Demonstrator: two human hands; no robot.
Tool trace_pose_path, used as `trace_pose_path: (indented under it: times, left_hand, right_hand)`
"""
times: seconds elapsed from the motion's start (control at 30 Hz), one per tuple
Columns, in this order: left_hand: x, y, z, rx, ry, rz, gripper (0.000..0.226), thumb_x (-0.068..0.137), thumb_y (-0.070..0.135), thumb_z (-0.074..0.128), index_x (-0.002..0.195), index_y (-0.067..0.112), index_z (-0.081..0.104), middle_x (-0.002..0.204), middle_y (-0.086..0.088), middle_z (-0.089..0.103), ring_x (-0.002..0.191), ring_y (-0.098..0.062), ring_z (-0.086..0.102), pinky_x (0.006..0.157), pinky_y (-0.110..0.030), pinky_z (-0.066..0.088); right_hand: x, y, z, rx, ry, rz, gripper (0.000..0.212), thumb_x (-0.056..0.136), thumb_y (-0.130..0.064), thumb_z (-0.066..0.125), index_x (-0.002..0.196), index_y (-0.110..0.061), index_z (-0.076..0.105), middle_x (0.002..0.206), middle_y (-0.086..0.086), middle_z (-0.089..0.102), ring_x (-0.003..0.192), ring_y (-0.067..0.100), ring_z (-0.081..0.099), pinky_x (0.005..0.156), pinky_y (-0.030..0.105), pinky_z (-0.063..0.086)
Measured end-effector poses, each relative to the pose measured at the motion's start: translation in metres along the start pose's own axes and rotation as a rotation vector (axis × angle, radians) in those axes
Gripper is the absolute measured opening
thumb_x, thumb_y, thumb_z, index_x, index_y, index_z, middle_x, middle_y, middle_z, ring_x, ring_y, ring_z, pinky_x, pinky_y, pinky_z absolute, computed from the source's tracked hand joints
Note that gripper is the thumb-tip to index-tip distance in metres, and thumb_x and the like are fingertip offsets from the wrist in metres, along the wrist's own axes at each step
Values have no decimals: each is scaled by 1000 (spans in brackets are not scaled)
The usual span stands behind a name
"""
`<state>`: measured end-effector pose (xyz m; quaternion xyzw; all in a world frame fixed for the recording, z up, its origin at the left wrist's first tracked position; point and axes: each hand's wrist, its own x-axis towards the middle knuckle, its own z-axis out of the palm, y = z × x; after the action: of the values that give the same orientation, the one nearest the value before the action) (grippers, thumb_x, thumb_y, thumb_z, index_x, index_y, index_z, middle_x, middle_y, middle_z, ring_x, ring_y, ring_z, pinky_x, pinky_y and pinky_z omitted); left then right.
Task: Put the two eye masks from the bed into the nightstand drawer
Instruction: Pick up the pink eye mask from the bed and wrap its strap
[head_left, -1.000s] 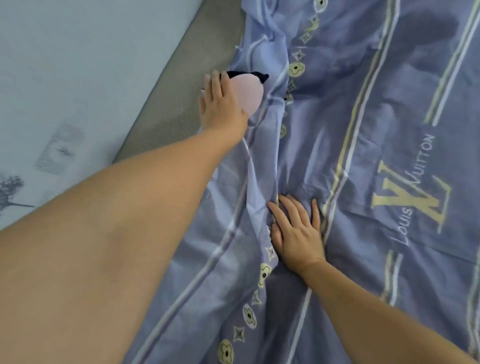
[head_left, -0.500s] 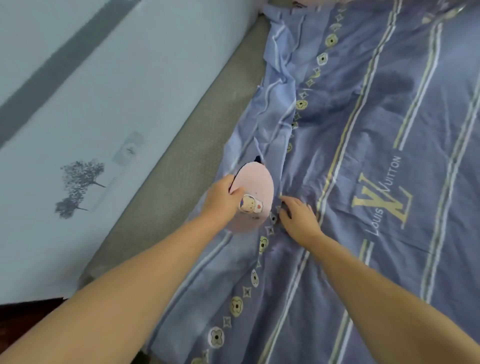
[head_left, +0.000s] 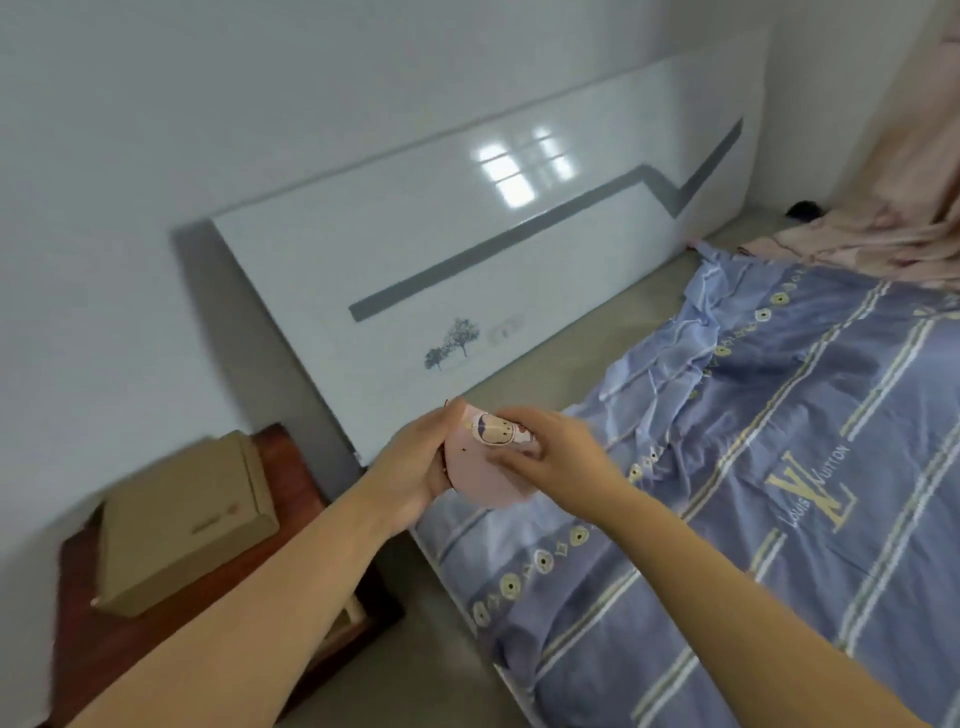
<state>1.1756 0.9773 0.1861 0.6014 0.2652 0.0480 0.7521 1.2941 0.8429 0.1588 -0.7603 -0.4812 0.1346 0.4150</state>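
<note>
A pink eye mask (head_left: 480, 470) with a cartoon face hangs in the air over the bed's left edge. My left hand (head_left: 415, 462) grips its left side and my right hand (head_left: 556, 449) pinches its right side. At the lower left the dark red wooden nightstand (head_left: 291, 519) stands beside the bed; my left forearm covers part of its front, and I cannot tell whether its drawer is open. No second eye mask is in view.
A closed cardboard box (head_left: 182, 525) lies on the nightstand top. The bed carries a blue striped sheet (head_left: 753, 467) and a pink blanket (head_left: 883, 228) at the far right. A glossy white headboard (head_left: 467, 270) leans against the wall behind.
The mask has been lifted off the sheet and carried left toward the nightstand. My right hand left the sheet and took hold of the mask. The view swung up and left.
</note>
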Motion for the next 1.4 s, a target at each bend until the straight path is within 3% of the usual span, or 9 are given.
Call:
trace_pose_path:
  times: [0.13, 0.33, 0.57, 0.67, 0.87, 1.0, 1.1, 1.17, 1.4]
  left_hand:
    - [-130, -20, -53, 101, 212, 129, 36, 86, 24, 63, 118, 16, 50, 115, -5, 64, 97, -15, 68, 80, -28, 58]
    - [-262, -31, -90, 333, 379, 307, 33, 86, 27, 62, 109, 42, 45, 118, 10, 58, 101, -3, 59, 71, -17, 55]
    - [-325, -31, -92, 56, 639, 443, 27, 99, 29, 36, 122, 27, 50, 117, 9, 61, 113, -14, 56, 95, -33, 48]
    - [-339, -32, -94, -127, 523, 330, 26, 99, 34, 33, 117, 35, 52, 119, 0, 63, 108, -22, 62, 88, -47, 55]
    - [-351, -45, -107, -72, 297, 280, 32, 89, 31, 56, 119, 39, 48, 120, 6, 66, 108, -17, 64, 89, -36, 56]
    - [-353, -51, -107, -180, 76, 91, 5, 88, 17, 61, 91, 18, 65, 63, 0, 61, 54, -12, 54, 63, -25, 56]
    - [-348, -55, -106, -221, 120, 67, 23, 88, 21, 61, 64, 22, 64, 53, 4, 50, 48, -9, 45, 59, -23, 54]
    - [-347, -56, -107, -322, 187, 115, 11, 87, 18, 61, 77, 16, 65, 62, 2, 59, 55, -9, 53, 61, -23, 54]
    - [-344, -53, -102, -286, 400, 363, 12, 89, 6, 53, 83, 13, 59, 81, -4, 72, 85, -20, 64, 89, -35, 50]
  right_hand:
    - [-33, -95, 46, 200, -48, 34, 8, 85, -33, 64, 78, -30, 65, 64, -14, 62, 59, -6, 54, 50, 11, 38]
    - [-75, -211, 95, 142, -348, -56, 29, 86, -45, 57, 65, -25, 58, 64, -8, 60, 55, -2, 57, 48, 10, 43]
    - [-104, -274, 130, 841, -363, 196, 35, 80, -55, 56, 99, -28, 65, 86, -4, 76, 78, 14, 72, 62, 28, 57]
    - [-113, -289, 147, 781, -279, 189, 37, 70, -49, 64, 98, -24, 67, 92, 3, 74, 80, 19, 72, 67, 35, 59]
    - [-111, -300, 152, 740, -145, 177, 25, 83, -39, 61, 99, -20, 65, 96, 7, 71, 83, 23, 68, 70, 37, 57]
    - [-104, -290, 146, 732, -178, 154, 16, 86, -40, 60, 92, -26, 66, 88, -2, 73, 74, 14, 69, 57, 27, 55]
    - [-100, -280, 138, 731, -411, 129, 21, 83, -39, 65, 99, -25, 67, 88, -2, 76, 79, 13, 72, 62, 29, 58]
    - [-98, -275, 134, 701, -494, 130, 28, 81, -36, 68, 105, -21, 67, 95, 2, 76, 87, 19, 71, 72, 35, 60]
    - [-99, -270, 136, 847, -425, 230, 30, 87, -25, 63, 112, -8, 61, 83, 4, 69, 58, 11, 65, 45, 20, 49]
